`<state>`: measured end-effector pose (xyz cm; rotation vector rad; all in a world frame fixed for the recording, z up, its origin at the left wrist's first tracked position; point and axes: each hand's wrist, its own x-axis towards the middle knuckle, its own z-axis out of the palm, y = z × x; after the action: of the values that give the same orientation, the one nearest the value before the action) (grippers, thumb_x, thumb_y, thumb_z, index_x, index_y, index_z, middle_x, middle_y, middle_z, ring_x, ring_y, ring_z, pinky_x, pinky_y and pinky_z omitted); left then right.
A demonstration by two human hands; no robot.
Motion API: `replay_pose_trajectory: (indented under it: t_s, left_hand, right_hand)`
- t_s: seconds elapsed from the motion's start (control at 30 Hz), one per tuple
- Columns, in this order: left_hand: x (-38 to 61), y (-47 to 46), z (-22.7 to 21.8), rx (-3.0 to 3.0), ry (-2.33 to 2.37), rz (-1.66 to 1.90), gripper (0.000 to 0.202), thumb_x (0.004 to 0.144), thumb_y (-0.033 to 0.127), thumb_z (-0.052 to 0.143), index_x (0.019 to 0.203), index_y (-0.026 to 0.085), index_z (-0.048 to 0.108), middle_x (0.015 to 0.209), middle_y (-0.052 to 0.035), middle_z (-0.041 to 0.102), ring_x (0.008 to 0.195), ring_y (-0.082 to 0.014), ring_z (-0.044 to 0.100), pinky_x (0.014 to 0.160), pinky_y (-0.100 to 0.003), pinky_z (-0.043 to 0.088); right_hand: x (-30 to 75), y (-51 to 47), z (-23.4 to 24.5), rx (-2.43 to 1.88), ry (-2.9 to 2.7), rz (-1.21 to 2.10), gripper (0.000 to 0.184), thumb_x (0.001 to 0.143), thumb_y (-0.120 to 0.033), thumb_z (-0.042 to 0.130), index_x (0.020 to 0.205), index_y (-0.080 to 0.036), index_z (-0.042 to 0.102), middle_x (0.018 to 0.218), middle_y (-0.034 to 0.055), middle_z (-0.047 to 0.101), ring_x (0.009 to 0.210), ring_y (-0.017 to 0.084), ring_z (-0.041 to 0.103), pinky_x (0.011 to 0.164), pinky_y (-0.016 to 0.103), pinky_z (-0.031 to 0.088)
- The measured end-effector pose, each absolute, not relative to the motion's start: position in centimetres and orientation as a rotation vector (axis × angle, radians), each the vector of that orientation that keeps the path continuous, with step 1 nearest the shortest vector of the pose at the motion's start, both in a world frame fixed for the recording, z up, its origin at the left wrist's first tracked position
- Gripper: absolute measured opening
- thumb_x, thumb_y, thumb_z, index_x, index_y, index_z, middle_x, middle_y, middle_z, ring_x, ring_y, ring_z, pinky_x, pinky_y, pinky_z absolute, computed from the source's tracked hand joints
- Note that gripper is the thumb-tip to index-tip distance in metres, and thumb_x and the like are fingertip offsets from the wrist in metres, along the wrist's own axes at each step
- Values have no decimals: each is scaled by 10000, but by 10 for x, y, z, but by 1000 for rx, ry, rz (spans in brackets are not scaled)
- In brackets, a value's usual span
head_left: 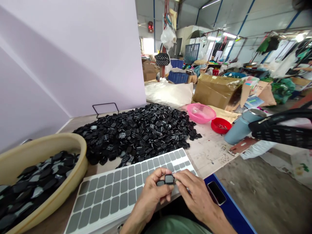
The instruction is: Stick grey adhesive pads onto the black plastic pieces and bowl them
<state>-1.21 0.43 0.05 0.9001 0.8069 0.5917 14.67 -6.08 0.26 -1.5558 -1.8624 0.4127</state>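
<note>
My left hand [151, 191] is closed around two small black plastic pieces with rounded corners. One black piece [169, 179] faces up between thumb and fingers; a second piece [160, 183] sits just left of it. At the right edge of the upper piece, my right hand [195, 191] has its thumb and forefinger pinched together; what lies between those fingertips is partly hidden. Beneath both hands lies a white sheet [106, 213] bearing rows of grey rounded-rectangle stickers [123, 185]. Behind the sheet spreads a large heap of similar black pieces [146, 133].
A cream tub [81, 152] with more black pieces stands at left. Toward the right are a pink basket [201, 113], a red bowl [220, 126], a blue-grey flask [240, 128] and a black bag [285, 128]. A phone [216, 193] lies near my right hand.
</note>
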Motion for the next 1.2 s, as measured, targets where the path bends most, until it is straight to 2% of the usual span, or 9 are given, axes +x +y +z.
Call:
replay_pose_trajectory:
  t_s: [0.13,0.27,0.37,0.47,0.67,0.8,0.87,0.97,1.2]
  left_hand:
    - [-13,4,2,891,803,579,426,640,214,756,1002,175,535,679,41,584,417,-38,493,377,-144,227]
    - [-12,7,-2,929,792,525,374,753,395,688,996,165,523,509,32,566,368,-38,381,372,-155,167]
    - [-10,8,-4,1002,843,512,323,796,447,620,924,159,545,435,30,538,334,-45,322,358,-172,139]
    - [-14,12,-3,1153,915,539,265,794,411,624,838,154,581,432,47,497,349,-53,361,373,-172,198]
    - [-29,32,4,1372,1056,666,201,837,359,566,861,160,590,669,2,623,427,-60,437,444,-187,285]
    - [-18,32,-2,1545,976,564,185,856,330,514,898,173,604,552,33,541,457,-106,456,489,-213,327]
    - [-12,28,-5,1720,913,511,179,870,293,484,895,187,627,577,25,548,529,-124,480,551,-226,347]
    - [-8,21,-6,1943,848,484,209,896,230,424,914,212,631,735,1,618,651,-138,514,643,-237,349]
    - [-6,21,-12,2033,806,460,227,917,195,378,911,218,603,783,-8,630,684,-147,549,644,-234,334]
  right_hand:
    - [148,-61,6,-1564,-1891,419,279,924,-127,409,1117,-228,583,964,57,627,872,183,606,760,303,485]
    - [145,-61,5,-1585,-1914,414,285,929,-136,399,1124,-234,582,951,59,619,857,181,603,765,299,483]
    - [140,-62,3,-1632,-1948,407,264,927,-139,399,1095,-232,580,929,50,608,836,177,594,763,294,473]
    - [145,-61,0,-1721,-1992,372,236,932,-153,390,1039,-234,583,885,35,602,800,178,595,721,291,457]
    - [181,-48,-1,-2010,-1755,186,222,928,-152,378,1031,-221,563,925,31,623,822,180,621,704,290,428]
    - [180,-27,-1,-2053,-1967,93,187,938,-185,381,925,-212,565,871,25,605,761,172,614,661,285,416]
    - [173,-17,-4,-2039,-2046,50,193,930,-172,389,866,-202,569,860,37,594,736,170,601,642,281,411]
    - [164,-8,-7,-1990,-2119,56,175,898,-139,427,813,-198,568,848,39,591,751,174,592,647,279,408]
    - [161,-4,-5,-1966,-2120,132,170,879,-123,434,797,-198,563,837,29,599,754,162,584,652,271,386]
